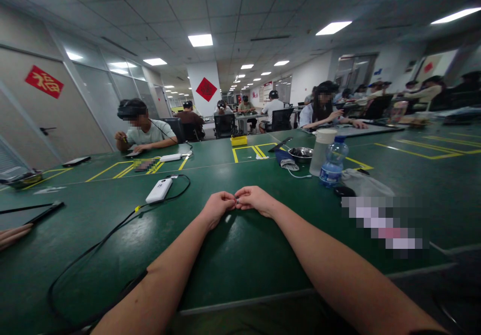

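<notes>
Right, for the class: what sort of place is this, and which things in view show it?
Probably a shared office or workroom, though its exact use is unclear. Several people sit at tables, there are black office chairs, and bright light panels are set into a tiled ceiling.

bright panels [200, 40] dot the tiled ceiling [229, 4]; a red diamond [206, 89] hangs on a white pillar [203, 69].

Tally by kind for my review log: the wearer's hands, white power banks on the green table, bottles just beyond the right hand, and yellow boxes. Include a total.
Hands: 2, left hand and right hand
Power banks: 2, near power bank and far power bank
Bottles: 2, frosted bottle and blue-capped bottle
Boxes: 1, yellow box
Total: 7
</notes>
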A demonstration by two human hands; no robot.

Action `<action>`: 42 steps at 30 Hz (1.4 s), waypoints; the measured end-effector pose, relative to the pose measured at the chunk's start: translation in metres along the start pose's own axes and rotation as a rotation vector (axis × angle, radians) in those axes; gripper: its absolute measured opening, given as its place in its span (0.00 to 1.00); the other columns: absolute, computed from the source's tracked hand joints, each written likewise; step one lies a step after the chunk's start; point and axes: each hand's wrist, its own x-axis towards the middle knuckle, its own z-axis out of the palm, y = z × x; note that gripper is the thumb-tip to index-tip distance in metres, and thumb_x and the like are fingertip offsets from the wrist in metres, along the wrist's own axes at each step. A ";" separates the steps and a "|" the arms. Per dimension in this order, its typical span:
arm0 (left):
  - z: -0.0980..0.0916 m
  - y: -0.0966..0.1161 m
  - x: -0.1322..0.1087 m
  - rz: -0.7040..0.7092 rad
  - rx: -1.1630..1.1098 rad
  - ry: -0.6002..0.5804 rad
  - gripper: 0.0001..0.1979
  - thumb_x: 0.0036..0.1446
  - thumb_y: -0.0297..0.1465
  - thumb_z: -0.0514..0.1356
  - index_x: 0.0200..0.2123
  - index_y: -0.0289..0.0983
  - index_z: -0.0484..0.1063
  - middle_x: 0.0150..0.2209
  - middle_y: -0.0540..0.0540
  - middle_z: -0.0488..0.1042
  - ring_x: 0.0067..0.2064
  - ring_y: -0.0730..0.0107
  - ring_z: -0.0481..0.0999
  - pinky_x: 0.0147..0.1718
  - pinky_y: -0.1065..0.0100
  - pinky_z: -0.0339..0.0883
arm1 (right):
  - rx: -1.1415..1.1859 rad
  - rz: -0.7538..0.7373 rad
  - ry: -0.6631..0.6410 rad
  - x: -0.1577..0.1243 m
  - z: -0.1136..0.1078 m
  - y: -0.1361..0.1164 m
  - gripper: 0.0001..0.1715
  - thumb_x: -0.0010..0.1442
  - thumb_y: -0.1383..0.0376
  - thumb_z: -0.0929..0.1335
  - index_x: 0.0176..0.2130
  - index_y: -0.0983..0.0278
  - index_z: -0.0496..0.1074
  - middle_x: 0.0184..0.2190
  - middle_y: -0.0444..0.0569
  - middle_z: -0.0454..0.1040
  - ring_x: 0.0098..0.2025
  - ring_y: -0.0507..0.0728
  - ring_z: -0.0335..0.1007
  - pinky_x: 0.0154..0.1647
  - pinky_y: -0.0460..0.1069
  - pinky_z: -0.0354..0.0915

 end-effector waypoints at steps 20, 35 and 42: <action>0.000 0.004 0.001 -0.034 -0.181 0.012 0.09 0.41 0.23 0.64 0.30 0.30 0.73 0.29 0.42 0.76 0.29 0.72 0.75 0.34 0.70 0.69 | 0.020 -0.004 0.043 0.004 -0.001 0.000 0.10 0.51 0.74 0.67 0.38 0.68 0.70 0.30 0.51 0.75 0.30 0.52 0.74 0.30 0.45 0.71; -0.001 0.001 0.002 -0.108 -0.259 0.010 0.06 0.45 0.20 0.61 0.31 0.28 0.75 0.30 0.40 0.77 0.32 0.71 0.77 0.39 0.71 0.70 | 0.021 0.058 0.032 0.004 -0.002 0.003 0.11 0.52 0.76 0.64 0.38 0.68 0.68 0.29 0.52 0.76 0.32 0.52 0.75 0.32 0.46 0.71; -0.001 0.001 0.003 -0.106 -0.253 0.000 0.06 0.45 0.19 0.61 0.30 0.29 0.74 0.29 0.41 0.77 0.31 0.72 0.77 0.39 0.72 0.70 | 0.012 0.051 0.024 0.004 -0.002 0.003 0.11 0.52 0.76 0.64 0.38 0.68 0.69 0.30 0.52 0.76 0.32 0.52 0.75 0.32 0.45 0.71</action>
